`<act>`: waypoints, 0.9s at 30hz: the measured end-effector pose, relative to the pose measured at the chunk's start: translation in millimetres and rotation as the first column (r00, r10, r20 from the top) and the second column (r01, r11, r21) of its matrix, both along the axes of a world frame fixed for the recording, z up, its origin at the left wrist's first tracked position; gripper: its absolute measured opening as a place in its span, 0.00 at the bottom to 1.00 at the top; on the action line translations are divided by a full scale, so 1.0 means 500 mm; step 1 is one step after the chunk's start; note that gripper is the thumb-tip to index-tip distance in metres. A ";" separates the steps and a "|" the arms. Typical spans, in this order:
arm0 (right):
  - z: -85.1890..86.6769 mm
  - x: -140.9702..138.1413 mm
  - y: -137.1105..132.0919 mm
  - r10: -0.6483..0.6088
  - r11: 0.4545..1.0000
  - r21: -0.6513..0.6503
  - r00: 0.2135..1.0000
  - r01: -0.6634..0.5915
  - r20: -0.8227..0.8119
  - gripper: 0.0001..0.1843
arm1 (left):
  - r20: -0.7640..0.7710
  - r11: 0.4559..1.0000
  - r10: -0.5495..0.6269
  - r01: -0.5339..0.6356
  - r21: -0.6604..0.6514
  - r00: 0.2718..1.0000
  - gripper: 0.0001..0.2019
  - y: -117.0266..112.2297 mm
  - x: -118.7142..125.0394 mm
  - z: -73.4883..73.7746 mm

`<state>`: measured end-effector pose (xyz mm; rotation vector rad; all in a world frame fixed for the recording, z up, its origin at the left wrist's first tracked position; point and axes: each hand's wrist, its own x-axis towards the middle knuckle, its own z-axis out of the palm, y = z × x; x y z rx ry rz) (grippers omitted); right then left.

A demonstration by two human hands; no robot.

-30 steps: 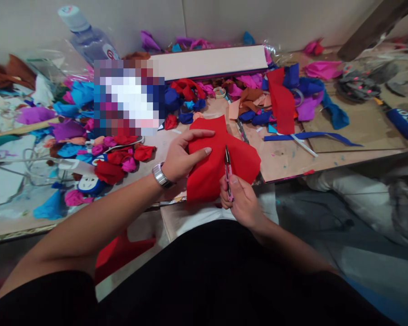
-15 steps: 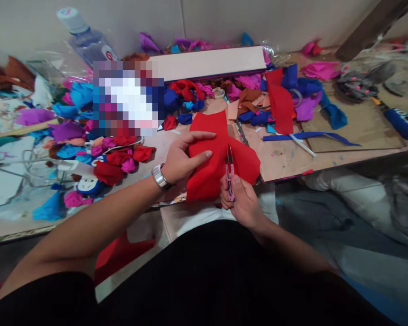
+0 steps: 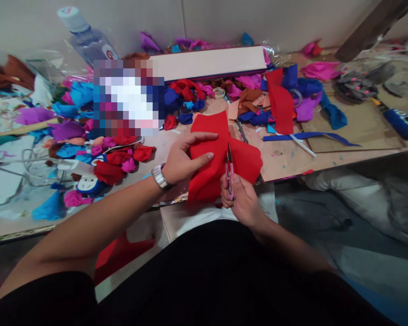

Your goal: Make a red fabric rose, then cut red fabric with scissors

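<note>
My left hand (image 3: pixel 187 156) lies on a red crepe-like sheet (image 3: pixel 207 176), its index finger and thumb stretched apart on top; the other fingers are mostly hidden. A metal-banded watch circles that wrist. Closed around pink-handled scissors (image 3: pixel 230 179), my right hand (image 3: pixel 243 197) is near the sheet's lower right. The scissors point away from me, their blades close together at a slit. Right of the slit, a rounded red flap (image 3: pixel 247 160) spreads out, and the sheet's lower part hangs over the table's front edge.
Crumpled coloured pieces (image 3: pixel 68 129) crowd the left and back. A clear bottle (image 3: pixel 91 45) stands behind a pixelated patch. A long pale board (image 3: pixel 207 63) lies at the back. To the right are a red strip (image 3: pixel 282 104), a blue strip (image 3: pixel 309 137) and a brown cardboard sheet (image 3: pixel 357 138).
The red sheet and its right flap have shifted very slightly to the right. Both hands are nearly in the same place, and the scissors remain at the slit.
</note>
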<state>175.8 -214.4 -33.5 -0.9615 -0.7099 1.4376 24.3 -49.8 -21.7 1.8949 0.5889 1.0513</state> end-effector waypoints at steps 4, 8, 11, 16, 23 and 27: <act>-0.001 0.002 -0.001 -0.003 1.000 0.011 1.000 0.003 0.002 0.27 | 0.007 1.000 -0.007 0.007 0.010 1.000 0.30 0.002 -0.002 -0.001; -0.003 0.004 0.001 -0.007 1.000 0.012 1.000 0.007 0.010 0.27 | 0.007 0.999 -0.032 0.032 -0.001 0.999 0.32 0.002 -0.002 -0.001; -0.004 0.005 0.002 -0.007 1.000 0.006 1.000 0.007 0.017 0.28 | -0.001 0.999 -0.039 0.039 0.003 0.999 0.32 0.000 -0.002 0.002; -0.003 0.005 0.004 -0.007 1.000 0.001 1.000 0.007 0.021 0.27 | 0.000 0.999 -0.037 0.037 0.009 0.999 0.31 -0.001 -0.003 0.004; -0.006 0.005 0.006 -0.012 1.000 -0.011 1.000 0.012 0.012 0.26 | 0.015 0.999 -0.047 0.047 0.007 0.999 0.31 0.002 -0.003 0.000; -0.004 0.004 0.006 -0.025 1.000 -0.009 0.999 0.025 0.030 0.27 | 0.009 0.999 -0.038 0.038 -0.002 0.999 0.31 0.002 -0.003 -0.002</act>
